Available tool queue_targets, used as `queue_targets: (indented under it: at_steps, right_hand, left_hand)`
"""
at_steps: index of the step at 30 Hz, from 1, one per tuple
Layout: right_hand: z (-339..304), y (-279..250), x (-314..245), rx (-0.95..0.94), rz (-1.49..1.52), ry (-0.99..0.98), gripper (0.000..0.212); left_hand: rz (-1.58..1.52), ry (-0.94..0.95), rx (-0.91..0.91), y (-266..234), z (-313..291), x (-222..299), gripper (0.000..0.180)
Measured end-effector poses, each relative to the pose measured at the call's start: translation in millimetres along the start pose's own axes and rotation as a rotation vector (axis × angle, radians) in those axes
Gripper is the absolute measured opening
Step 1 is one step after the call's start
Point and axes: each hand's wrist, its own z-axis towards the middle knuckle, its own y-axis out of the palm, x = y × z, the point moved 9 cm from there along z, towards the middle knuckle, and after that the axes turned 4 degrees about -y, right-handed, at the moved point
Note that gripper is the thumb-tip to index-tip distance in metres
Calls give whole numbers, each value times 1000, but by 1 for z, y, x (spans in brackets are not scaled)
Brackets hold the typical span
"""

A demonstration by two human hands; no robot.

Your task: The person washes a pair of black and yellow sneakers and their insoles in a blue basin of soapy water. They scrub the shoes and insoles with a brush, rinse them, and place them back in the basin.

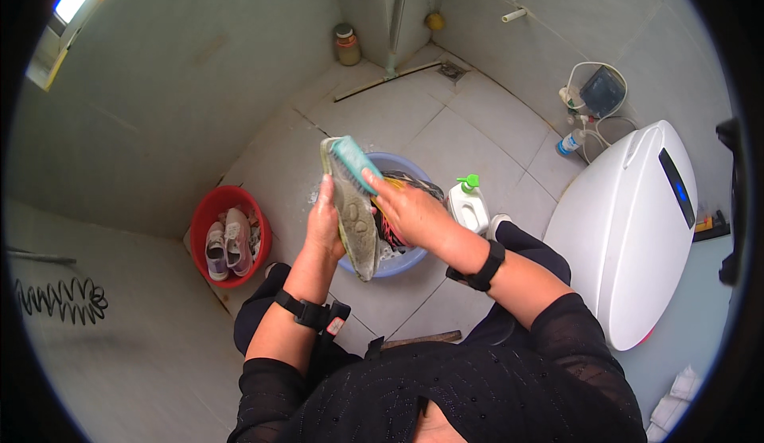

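My left hand (322, 224) is closed round a shoe (356, 232), holding it tilted with its worn, greyish sole turned up. In my right hand (410, 214) is a scrubbing brush (354, 163) with a teal back, its bristles against the toe end of the sole. Below both hands stands a light blue basin (410, 263) on the floor; dark and patterned items with pink and yellow parts show inside, partly hidden by the shoe and my right hand. A white pump bottle (468, 206) with a green top is just right of the basin.
A red basin (265, 253) holding a pair of light shoes (236, 240) stands to the left. On the right is a white toilet (629, 236). A floor squeegee (390, 77) leans in the far corner beside a jar (347, 45) and a drain (452, 71).
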Motion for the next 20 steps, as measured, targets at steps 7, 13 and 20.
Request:
queue_targets:
  at_steps: [7, 13, 20]
  right_hand:
    - [-9, 11, -16, -39, -102, -125, 54]
    - [-1, -4, -5, -16, -29, -73, 52]
    - [-7, 6, -15, -152, -45, -82, 60]
  left_hand:
    - [-117, 91, -93, 9, 1, 8, 62]
    - [37, -6, -37, 5, -2, 3, 59]
    - [122, 61, -130, 11, -2, 6, 67]
